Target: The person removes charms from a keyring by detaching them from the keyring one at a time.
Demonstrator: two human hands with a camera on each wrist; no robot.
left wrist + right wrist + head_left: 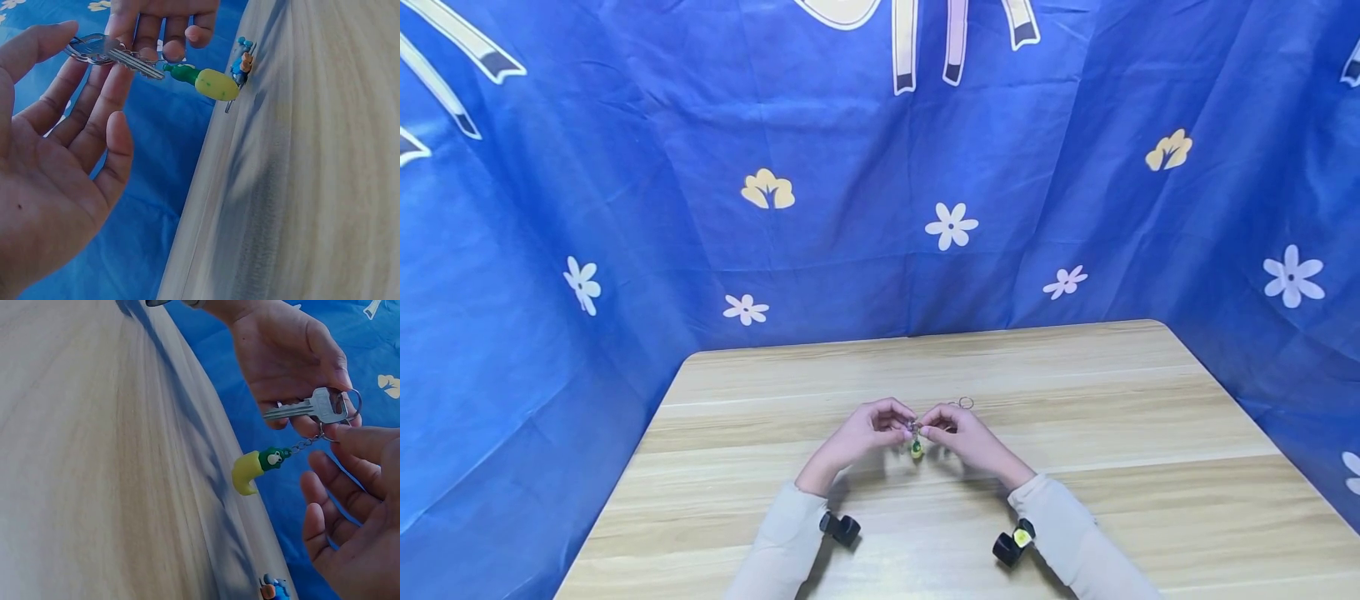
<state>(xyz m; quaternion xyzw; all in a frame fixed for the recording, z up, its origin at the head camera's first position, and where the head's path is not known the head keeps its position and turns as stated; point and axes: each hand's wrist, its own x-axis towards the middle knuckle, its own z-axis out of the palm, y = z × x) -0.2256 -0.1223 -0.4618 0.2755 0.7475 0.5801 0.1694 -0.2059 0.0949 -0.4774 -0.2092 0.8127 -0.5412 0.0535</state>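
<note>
Both hands meet over the table around a key ring (359,403). My left hand (867,432) pinches the ring beside the head of a silver key (320,406), thumb and index finger together. From the other side my right hand (967,435) pinches the small ring (329,436) at the end of a chain. A yellow and green banana-shaped charm (249,472) with a small face dangles from that chain. In the left wrist view the key's toothed blade (139,64) points toward the charm. The other fingers of both hands are loosely spread.
Behind the right hand, a second ring (966,403) lies on the wooden table (760,517). A small blue and orange figure (242,65) lies there too. Blue patterned cloth (850,275) hangs behind and at both sides. Black wrist cameras (841,528) sit on the forearms.
</note>
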